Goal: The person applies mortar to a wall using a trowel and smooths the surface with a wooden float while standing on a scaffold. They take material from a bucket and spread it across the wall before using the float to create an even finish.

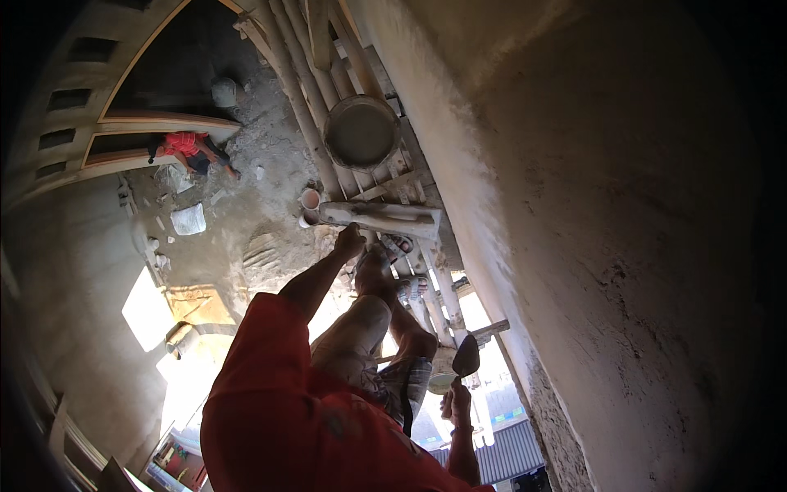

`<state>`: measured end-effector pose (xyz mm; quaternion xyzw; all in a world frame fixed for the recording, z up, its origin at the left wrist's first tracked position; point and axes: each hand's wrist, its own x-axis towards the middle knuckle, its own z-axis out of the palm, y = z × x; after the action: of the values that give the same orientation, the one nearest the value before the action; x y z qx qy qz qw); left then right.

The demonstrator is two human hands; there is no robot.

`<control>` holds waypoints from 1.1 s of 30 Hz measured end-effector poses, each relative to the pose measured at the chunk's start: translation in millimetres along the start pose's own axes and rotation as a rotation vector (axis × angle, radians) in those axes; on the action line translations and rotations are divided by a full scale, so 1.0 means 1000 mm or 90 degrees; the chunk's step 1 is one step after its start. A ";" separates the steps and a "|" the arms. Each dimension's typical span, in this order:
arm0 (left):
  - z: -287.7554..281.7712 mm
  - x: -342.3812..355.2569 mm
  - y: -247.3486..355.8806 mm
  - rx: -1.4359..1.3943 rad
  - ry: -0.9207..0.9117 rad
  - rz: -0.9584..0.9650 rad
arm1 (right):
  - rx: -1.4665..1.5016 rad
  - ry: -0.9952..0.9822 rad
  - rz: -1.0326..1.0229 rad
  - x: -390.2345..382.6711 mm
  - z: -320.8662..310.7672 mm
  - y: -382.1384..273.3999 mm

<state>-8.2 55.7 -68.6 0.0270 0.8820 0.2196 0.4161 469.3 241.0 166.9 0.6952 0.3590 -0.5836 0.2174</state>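
My left hand [350, 239] is closed on a long, pale, mortar-smeared board [393, 218], near its left end. Low at the right, my right hand [457, 403] grips the handle of a trowel [466, 357], blade pointing up. A pail [440, 382] shows partly behind it. A round basin of grey mortar [361, 132] rests on the scaffold poles beyond the board. My sandalled feet [406, 287] stand on the wooden slats.
A plastered wall [615, 230] runs along my right. Down on the littered floor [262, 164] are a person in red [187, 146], a white sack [188, 219] and a bucket [224, 93]. Two small pails [310, 199] are beside the scaffold. Bright gaps open below the slats.
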 end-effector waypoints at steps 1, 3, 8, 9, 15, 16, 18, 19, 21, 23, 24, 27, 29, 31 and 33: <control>0.008 0.029 -0.004 0.056 0.040 0.080 | 0.004 -0.010 0.020 0.004 0.000 0.009; 0.012 0.095 0.004 0.081 0.065 0.106 | 0.013 0.023 0.075 0.009 -0.007 0.016; 0.004 0.168 0.043 0.342 0.228 0.198 | 0.105 0.034 0.220 -0.006 0.008 0.078; 0.001 0.177 0.035 0.403 0.263 0.243 | 0.107 0.013 0.209 -0.010 0.007 0.091; -0.039 0.188 0.031 0.411 0.131 0.332 | 0.154 -0.007 0.249 -0.026 0.043 0.119; -0.053 0.171 0.047 0.354 0.130 0.353 | 0.166 -0.007 0.248 -0.028 0.047 0.122; -0.071 0.169 0.061 0.335 0.113 0.313 | 0.169 -0.013 0.242 -0.031 0.051 0.126; -0.082 0.173 0.065 0.324 0.107 0.295 | 0.168 -0.012 0.232 -0.033 0.048 0.125; -0.118 0.200 0.063 0.254 0.067 0.249 | 0.165 -0.013 0.210 -0.033 0.044 0.113; -0.131 0.202 0.087 0.247 0.026 0.233 | 0.176 -0.011 0.197 -0.036 0.040 0.109; -0.131 0.190 0.109 0.273 0.011 0.238 | 0.179 -0.012 0.178 -0.040 0.037 0.108; -0.112 0.139 0.149 0.253 -0.003 0.243 | 0.218 0.017 0.151 -0.054 0.031 0.114; -0.124 0.091 0.167 0.231 -0.144 0.177 | 0.261 0.026 0.127 -0.057 0.026 0.116; -0.103 0.066 0.137 0.189 -0.131 0.230 | 0.242 0.012 0.122 -0.058 0.027 0.113; -0.079 0.022 0.142 0.160 -0.161 0.224 | 0.233 -0.014 0.115 -0.062 0.028 0.114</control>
<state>-100.5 160.2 17.6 0.2593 0.8251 0.1720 0.4717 532.8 132.1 207.6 0.7460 0.1810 -0.6247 0.1431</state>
